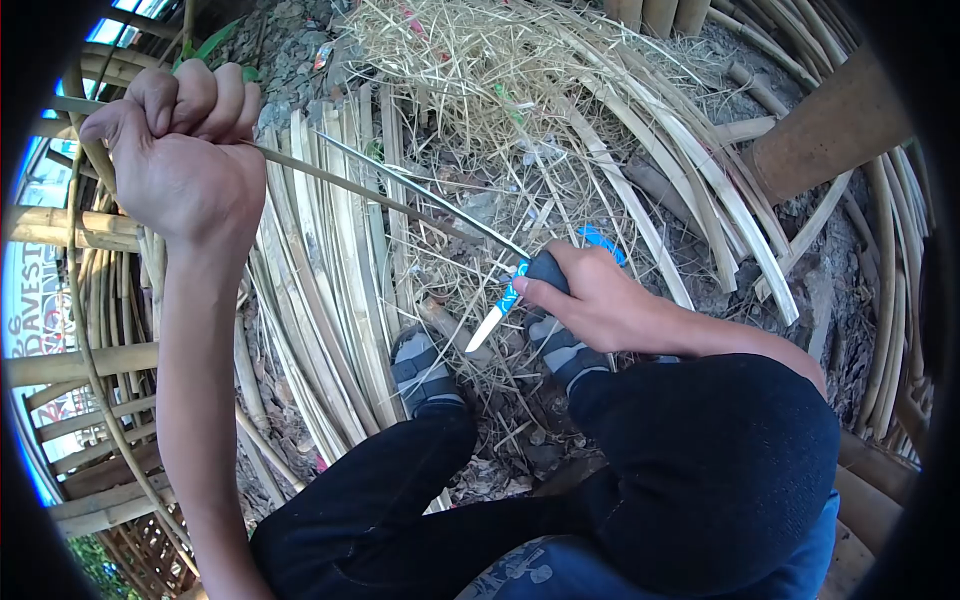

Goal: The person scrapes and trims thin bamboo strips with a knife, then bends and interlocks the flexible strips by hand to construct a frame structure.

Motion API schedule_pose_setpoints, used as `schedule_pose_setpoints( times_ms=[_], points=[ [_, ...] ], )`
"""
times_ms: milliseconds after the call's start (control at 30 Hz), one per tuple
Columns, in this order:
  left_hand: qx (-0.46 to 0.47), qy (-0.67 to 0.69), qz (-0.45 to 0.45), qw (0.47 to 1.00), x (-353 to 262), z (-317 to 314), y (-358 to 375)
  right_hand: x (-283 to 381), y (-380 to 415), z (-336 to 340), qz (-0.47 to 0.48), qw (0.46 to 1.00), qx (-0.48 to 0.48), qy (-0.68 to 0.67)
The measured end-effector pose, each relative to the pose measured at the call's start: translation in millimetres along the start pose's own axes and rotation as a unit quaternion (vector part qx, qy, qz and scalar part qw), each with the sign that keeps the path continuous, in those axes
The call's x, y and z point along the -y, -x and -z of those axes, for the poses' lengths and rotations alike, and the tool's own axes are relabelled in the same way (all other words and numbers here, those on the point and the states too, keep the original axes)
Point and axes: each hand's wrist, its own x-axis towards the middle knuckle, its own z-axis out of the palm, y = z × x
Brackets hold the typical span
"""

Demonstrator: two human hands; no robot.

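Note:
My left hand (pixel 190 150), raised at the upper left, is closed around a thin bamboo strip (pixel 350 186) that slants down to the right toward the middle. In the centre right, my right hand (pixel 590 290) grips the dark handle of a long knife (pixel 425 194), whose blade points up and to the left, just above the strip. A short pale piece with blue and white wrapping (pixel 500 312) sticks out below my right hand. Whether blade and strip touch, I cannot tell.
Split bamboo strips (pixel 320 290) lie on the ground at left, with more strips (pixel 700 190) at upper right. Shavings (pixel 450 60) are heaped at the top. A thick bamboo pole (pixel 835 125) stands at right, a bamboo lattice (pixel 100 360) at left. My sandalled feet are below centre.

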Motion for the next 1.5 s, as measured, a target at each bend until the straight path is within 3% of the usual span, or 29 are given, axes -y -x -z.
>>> schedule_pose_setpoints(
  times_ms=[67,133,167,267,333,433,567,667,733,767,867,1000,1100,1133,1167,1300,1367,1400,1500],
  points=[
    [-0.014,-0.019,-0.011,1.000,1,-5,2,7,3,4,0.040,0.999,-0.017,0.001],
    [-0.171,-0.138,-0.040,0.975,3,-19,3,8,5,3,0.079,0.995,-0.050,-0.018],
    [-0.204,-0.156,-0.042,0.966,3,-23,2,-4,2,-6,0.084,0.995,-0.047,-0.025],
    [-0.251,-0.171,-0.021,0.953,9,-35,11,-42,-6,-29,0.021,0.996,0.029,0.076],
    [-0.228,-0.163,-0.025,0.960,-4,-32,13,-33,-2,-24,0.043,0.995,0.010,0.091],
    [-0.077,-0.087,-0.035,0.993,-13,-30,16,-12,-6,-8,-0.040,0.998,0.041,0.012],
    [-0.090,-0.105,-0.033,0.990,-9,-30,18,-31,-12,-18,-0.036,0.996,0.034,0.078],
    [-0.048,-0.082,-0.025,0.995,-6,-22,22,-37,-14,-23,0.006,0.997,0.010,0.082],
    [-0.079,-0.099,-0.033,0.991,-6,-22,23,-17,-12,-12,-0.124,0.983,0.059,-0.119],
    [-0.079,-0.099,-0.032,0.991,-7,-23,24,-30,-14,-18,-0.036,0.997,0.028,-0.059],
    [-0.049,-0.089,-0.030,0.994,-7,-28,23,-29,-9,-21,-0.004,0.999,0.014,0.049],
    [-0.124,-0.135,-0.040,0.982,-5,-32,21,-9,-5,-9,-0.026,1.000,0.014,0.005],
    [-0.127,-0.138,-0.037,0.982,-4,-28,19,3,-1,1,0.099,0.994,-0.047,-0.002],
    [-0.106,-0.127,-0.041,0.985,-5,-30,18,-2,-1,-3,0.097,0.994,-0.044,-0.002],
    [-0.164,-0.160,-0.042,0.973,-3,-35,17,-11,-2,-11,0.088,0.995,-0.036,0.012],
    [-0.206,-0.209,-0.021,0.956,-3,-38,18,-56,-10,-44,0.018,0.997,-0.002,0.081],
    [-0.119,-0.135,-0.013,0.984,-5,-30,23,-67,-13,-49,-0.021,0.993,0.012,0.113],
    [-0.118,-0.135,-0.010,0.984,-6,-31,25,-64,-15,-47,-0.022,0.993,0.013,0.111],
    [-0.066,-0.102,-0.025,0.992,-7,-36,25,-56,-25,-41,-0.073,0.997,0.027,-0.003]
  ],
)
